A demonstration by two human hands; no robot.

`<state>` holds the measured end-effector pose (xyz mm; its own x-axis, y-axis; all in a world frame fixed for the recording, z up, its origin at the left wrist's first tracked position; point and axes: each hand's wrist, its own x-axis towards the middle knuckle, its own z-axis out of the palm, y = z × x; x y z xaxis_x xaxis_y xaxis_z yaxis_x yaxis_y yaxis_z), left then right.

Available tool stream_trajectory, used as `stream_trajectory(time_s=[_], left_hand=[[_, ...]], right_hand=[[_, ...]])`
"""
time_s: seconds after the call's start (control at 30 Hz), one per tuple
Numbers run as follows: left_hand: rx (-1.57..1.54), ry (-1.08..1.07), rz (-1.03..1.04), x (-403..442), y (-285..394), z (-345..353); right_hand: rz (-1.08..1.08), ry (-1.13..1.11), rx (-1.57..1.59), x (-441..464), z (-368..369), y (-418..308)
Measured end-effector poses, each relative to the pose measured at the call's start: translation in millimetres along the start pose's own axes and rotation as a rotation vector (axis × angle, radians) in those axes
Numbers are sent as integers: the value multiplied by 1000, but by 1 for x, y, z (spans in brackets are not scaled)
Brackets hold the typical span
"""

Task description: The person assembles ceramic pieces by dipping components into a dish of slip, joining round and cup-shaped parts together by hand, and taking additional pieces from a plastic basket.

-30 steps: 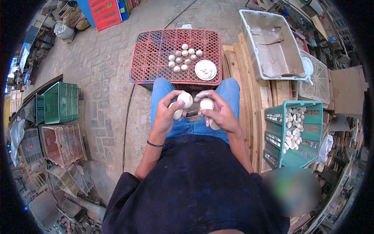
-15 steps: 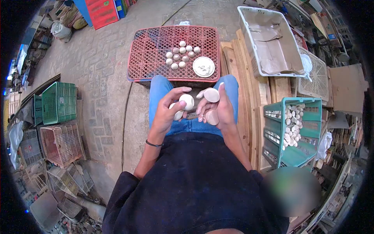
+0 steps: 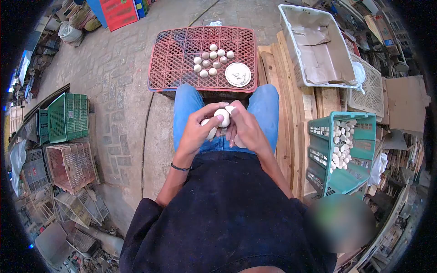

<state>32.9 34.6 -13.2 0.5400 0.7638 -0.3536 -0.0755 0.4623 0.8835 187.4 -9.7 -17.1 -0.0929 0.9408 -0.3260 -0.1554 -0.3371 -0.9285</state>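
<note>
Between thumb and fingers, my left hand grips a round cream piece, with a second pale piece lower in the same hand. My right hand pinches a small pale disc against the upper right of the round piece. Another pale piece is tucked under the right fingers, partly hidden. Beyond my knees, several round pale pieces rest on an upturned red crate, beside a round container of whitish paste.
On the right, a green crate holds many pale pieces. Wooden planks lie beside my right leg, with a white crate on them. Green and pink crates stand at the left.
My right hand has turned inward and moved left, bringing its disc against the round piece in my left hand. The left hand keeps its hold. The view has shifted slightly.
</note>
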Motion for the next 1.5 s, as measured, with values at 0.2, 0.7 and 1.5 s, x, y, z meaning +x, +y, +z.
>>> stream_trajectory(time_s=[0.2,0.7,1.5], left_hand=[[-82,40,4,-3,4,1],[-56,4,-81,-5,-11,-8],[-340,-19,-14,-4,-15,-21]], right_hand=[[-51,5,-235,-5,8,-4],[-18,-155,-591,-11,-1,-13],[-35,44,733,-12,-31,9]])
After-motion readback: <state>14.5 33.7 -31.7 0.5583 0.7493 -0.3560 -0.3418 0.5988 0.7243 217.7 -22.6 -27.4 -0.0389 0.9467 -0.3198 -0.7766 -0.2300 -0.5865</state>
